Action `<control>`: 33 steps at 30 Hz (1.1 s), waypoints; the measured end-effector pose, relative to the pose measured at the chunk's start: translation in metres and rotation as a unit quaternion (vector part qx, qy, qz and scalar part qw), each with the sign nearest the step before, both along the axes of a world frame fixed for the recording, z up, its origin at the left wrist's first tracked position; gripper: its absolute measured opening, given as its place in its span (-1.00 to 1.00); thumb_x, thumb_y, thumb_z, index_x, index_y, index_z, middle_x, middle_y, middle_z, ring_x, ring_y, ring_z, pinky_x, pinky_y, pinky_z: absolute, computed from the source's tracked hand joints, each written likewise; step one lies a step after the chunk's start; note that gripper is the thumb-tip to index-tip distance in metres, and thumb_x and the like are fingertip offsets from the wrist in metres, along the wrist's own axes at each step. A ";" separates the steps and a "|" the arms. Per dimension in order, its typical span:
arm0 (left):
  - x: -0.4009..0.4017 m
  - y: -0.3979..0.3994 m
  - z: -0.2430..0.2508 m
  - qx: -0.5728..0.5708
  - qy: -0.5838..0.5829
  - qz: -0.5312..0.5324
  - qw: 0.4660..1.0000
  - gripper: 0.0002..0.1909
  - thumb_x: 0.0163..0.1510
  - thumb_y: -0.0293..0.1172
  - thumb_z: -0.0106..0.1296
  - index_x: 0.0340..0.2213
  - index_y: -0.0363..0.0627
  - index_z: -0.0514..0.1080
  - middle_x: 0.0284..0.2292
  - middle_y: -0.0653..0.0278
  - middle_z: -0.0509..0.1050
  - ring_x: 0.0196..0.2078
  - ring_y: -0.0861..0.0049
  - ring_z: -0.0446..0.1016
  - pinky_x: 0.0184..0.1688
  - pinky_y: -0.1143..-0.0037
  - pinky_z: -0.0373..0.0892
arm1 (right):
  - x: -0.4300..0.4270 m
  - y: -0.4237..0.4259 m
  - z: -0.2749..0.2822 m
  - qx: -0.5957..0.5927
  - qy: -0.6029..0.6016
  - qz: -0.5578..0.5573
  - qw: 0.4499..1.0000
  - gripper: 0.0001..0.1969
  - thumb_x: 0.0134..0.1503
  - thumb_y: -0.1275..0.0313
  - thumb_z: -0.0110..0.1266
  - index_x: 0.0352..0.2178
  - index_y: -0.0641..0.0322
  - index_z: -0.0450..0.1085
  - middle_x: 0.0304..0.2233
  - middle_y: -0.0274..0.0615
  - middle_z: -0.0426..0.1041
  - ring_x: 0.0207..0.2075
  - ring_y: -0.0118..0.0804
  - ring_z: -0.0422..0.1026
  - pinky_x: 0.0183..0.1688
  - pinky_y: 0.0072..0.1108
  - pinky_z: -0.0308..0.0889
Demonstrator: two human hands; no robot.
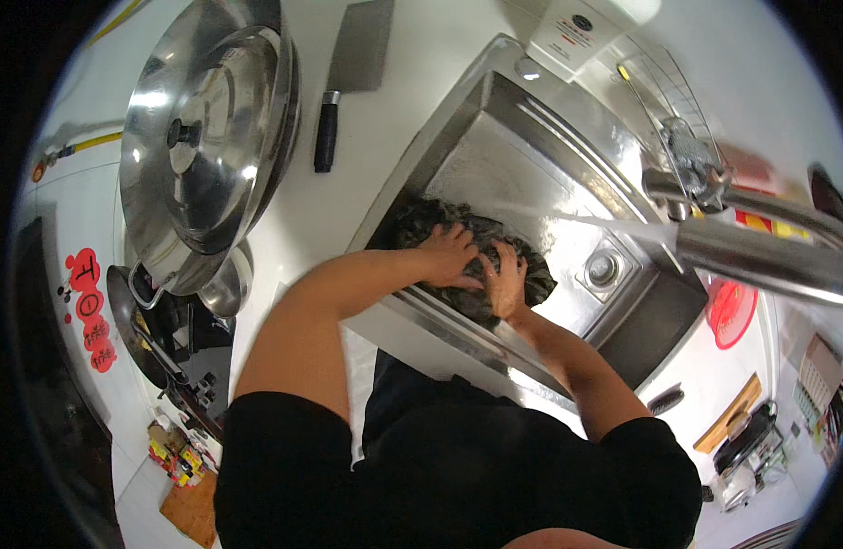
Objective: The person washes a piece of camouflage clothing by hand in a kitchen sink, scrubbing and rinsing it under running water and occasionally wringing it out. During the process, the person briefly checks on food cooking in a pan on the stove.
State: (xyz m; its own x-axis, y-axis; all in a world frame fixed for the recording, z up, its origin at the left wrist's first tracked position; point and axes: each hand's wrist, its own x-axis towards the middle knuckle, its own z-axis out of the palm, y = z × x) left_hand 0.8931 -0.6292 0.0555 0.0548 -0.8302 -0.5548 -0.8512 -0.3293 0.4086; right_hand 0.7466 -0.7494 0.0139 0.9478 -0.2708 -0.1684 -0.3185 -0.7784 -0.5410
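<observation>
A wet, dark, crumpled mass (490,230), leafy or cloth-like, lies against the near left side of a stainless steel sink basin (524,171). My left hand (450,255) grips its upper part with spread, bent fingers. Close beside it, my right hand (507,283) is curled on the right part, thumb towards the left hand. Some fingertips are hidden in the dark folds. From the metal faucet (757,254) on the right, a stream of water (600,221) runs across the basin towards the mass.
A square drain (604,269) sits right of the hands. On the left counter lie a cleaver (349,68) with a black handle and a large lidded steel pot (208,137). A wire rack (668,96) holds a steel scourer (692,154). A red plastic basket (732,312) stands beyond the sink's right rim.
</observation>
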 end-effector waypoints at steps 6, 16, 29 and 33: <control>0.028 -0.059 -0.040 -0.043 0.004 0.048 0.998 -0.43 -0.04 0.12 -0.15 -0.23 -0.16 0.38 -0.14 0.19 0.34 0.01 0.20 0.18 -0.06 0.19 0.16 | 0.025 -0.042 -0.094 -0.203 0.084 0.051 0.974 -0.58 0.00 0.22 -0.07 -0.07 0.02 0.21 -0.11 -0.02 0.28 -0.07 0.00 0.24 -0.04 -0.20 0.10; 0.035 -0.052 -0.023 0.011 -0.012 0.404 0.915 -0.01 -0.26 0.28 0.02 0.10 0.00 -0.03 0.13 -0.01 -0.08 0.17 0.15 -0.08 0.10 0.31 0.05 | 0.026 -0.074 -0.004 0.311 0.037 -0.348 0.884 -0.39 0.12 -0.01 -0.40 -0.19 0.40 0.29 -0.19 0.18 0.34 -0.16 0.12 0.32 -0.07 -0.29 0.18; 0.038 -0.021 0.144 -0.141 0.325 0.504 0.788 -0.29 -0.33 -0.43 0.27 -0.09 -0.37 0.25 -0.14 0.00 0.35 -0.03 0.27 0.27 0.03 0.39 0.09 | -0.032 -0.068 0.182 0.797 -0.282 -0.337 0.414 -0.53 -0.04 0.09 -0.22 -0.25 0.21 0.34 -0.16 -0.15 0.37 -0.13 -0.13 0.29 -0.03 -0.30 0.16; 0.025 -0.017 0.224 -0.233 0.416 0.480 0.736 -0.37 -0.26 -0.51 0.22 -0.10 -0.37 0.23 -0.26 0.09 0.40 -0.15 0.44 0.34 -0.04 0.47 0.17 | -0.033 -0.070 0.191 0.806 -0.339 -0.259 0.410 -0.53 -0.05 0.11 -0.20 -0.22 0.23 0.33 -0.15 -0.12 0.36 -0.13 -0.13 0.30 -0.02 -0.32 0.17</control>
